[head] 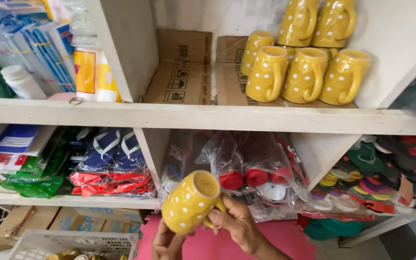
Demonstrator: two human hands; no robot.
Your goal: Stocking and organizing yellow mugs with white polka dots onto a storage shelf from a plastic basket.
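Head view, hands (239, 224) gripping mug (191, 201) (yellow, dotted)

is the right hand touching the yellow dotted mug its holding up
Touching. The head view shows the right hand with fingers hooked on the handle of the yellow mug; the left hand props it from below.

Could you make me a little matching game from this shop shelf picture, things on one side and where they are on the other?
Things:
1. yellow dotted mug
2. stack of yellow mugs
3. white plastic basket
4. white bottle

Places:
A. upper shelf, far left
B. bottom left corner
C. upper shelf, right of the cardboard
D. held in both hands

Pairs: 1-D, 2-C, 3-B, 4-A
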